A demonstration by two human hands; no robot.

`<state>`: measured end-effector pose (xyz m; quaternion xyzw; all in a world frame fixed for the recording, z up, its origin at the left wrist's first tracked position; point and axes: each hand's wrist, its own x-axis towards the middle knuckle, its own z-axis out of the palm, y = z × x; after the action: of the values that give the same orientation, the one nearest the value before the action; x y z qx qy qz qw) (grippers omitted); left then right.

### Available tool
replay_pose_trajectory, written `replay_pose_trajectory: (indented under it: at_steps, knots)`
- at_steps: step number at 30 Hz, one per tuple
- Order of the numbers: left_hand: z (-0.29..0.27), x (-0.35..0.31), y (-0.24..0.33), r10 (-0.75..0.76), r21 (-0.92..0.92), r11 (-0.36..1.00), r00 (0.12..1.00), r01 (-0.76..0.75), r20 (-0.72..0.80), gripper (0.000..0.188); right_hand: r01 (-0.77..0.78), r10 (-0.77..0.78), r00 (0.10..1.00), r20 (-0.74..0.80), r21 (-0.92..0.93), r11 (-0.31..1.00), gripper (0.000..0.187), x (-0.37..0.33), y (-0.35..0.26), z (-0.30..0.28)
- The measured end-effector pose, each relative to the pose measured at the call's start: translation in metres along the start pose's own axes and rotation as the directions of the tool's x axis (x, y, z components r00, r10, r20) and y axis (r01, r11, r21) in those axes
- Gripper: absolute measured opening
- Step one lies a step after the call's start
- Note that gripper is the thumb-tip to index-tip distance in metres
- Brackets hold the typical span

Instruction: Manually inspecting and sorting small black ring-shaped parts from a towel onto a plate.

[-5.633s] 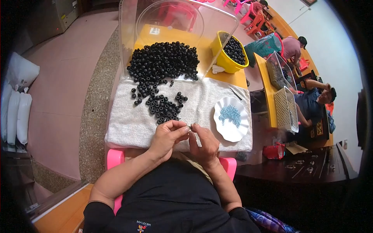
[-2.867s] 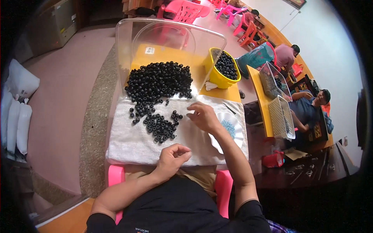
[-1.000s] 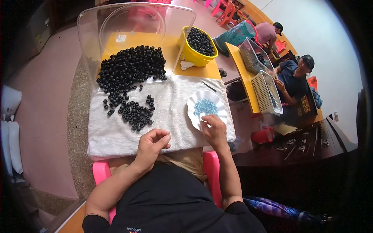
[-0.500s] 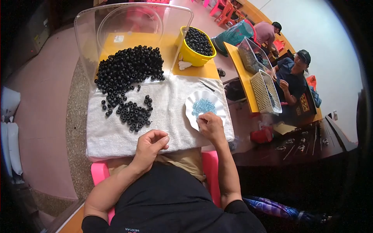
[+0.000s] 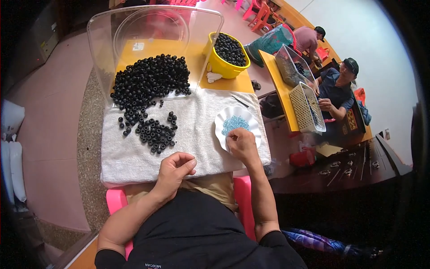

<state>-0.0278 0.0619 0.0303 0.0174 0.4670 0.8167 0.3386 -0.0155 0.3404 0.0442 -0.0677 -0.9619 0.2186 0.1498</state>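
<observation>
My right hand (image 5: 242, 146) reaches over the near part of a white scalloped dish (image 5: 221, 121). Its fingers are drawn together at the edge of the small clear blue pieces (image 5: 236, 123) lying in the dish; anything between the fingertips is hidden. Above the near edge of the white towel (image 5: 134, 163), my left hand (image 5: 175, 174) is closed, thumb against curled fingers. I cannot make out whether it holds anything. Farther off on the towel lies a loose group of round black hollow parts (image 5: 155, 134), spilling from a larger heap (image 5: 152, 78) in a tipped clear plastic bin (image 5: 101, 58).
A yellow tub (image 5: 224, 69) full of black parts stands at the back right, beside a crumpled white scrap (image 5: 213, 77). Dark tweezers (image 5: 240, 101) lie beyond the dish. To the right a person (image 5: 333, 92) sits at another table with a perforated white basket (image 5: 304, 105).
Both my hands keep nearly the same places and closed shapes. The view has shifted slightly. The seated person's hand at the right has moved lower.
</observation>
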Motion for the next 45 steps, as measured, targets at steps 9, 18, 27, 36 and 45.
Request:
replay_pose_trajectory:
  at_steps: [9,18,27,36,45]
  knots:
    - [0.0,0.0,-0.003,-0.005,0.006,1.0,1.0,0.005,0.005,0.016,-0.033,0.034,0.999,-0.032,0.034,0.999,0.01,0.0,-0.009,-0.002]
    - [0.0,0.0,-0.003,-0.012,0.029,1.0,1.0,0.012,0.017,0.015,0.005,-0.002,0.999,-0.053,0.052,0.999,0.009,0.0,0.003,0.006]
    - [0.002,-0.001,-0.002,-0.025,0.017,1.0,1.0,0.024,0.011,0.015,0.009,-0.009,1.0,-0.006,0.013,1.0,0.008,-0.008,0.008,-0.001]
    - [0.001,-0.002,-0.003,-0.027,0.021,0.999,1.0,0.027,0.009,0.016,-0.009,0.004,0.991,0.133,0.041,0.999,0.009,-0.006,0.0,-0.016]
    - [0.001,-0.002,-0.002,-0.025,0.035,0.999,1.0,0.025,0.006,0.016,0.067,-0.075,0.983,0.166,0.051,0.996,0.014,-0.023,-0.012,-0.031]
